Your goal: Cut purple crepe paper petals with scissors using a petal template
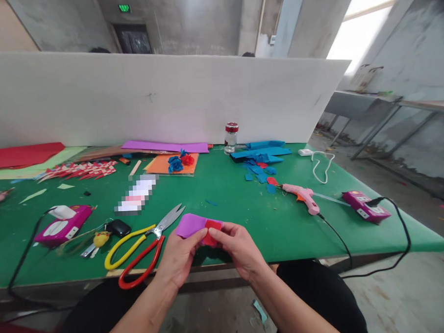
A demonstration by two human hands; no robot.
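Observation:
Both of my hands meet over the front edge of the green table, pinching paper between thumbs and fingers. My left hand [180, 256] is closed on a piece of purple paper [190, 224], which sticks out beyond the fingers. A smaller red paper piece [211, 232] lies against the purple one, and my right hand [242, 246] grips it with the thumb on top. The fingers behind the paper are partly hidden. Just left of my left hand lie large scissors [158, 230] with one yellow and one red handle, blades apart.
A pink glue gun [300, 196] lies at right near a purple power strip [365, 207]. Blue paper scraps [257, 170] and a red-capped jar [231, 138] stand behind. Paper flowers [176, 163] rest on orange paper. At left are keys [102, 239] and another power strip [64, 225]. A white board [167, 100] closes the back.

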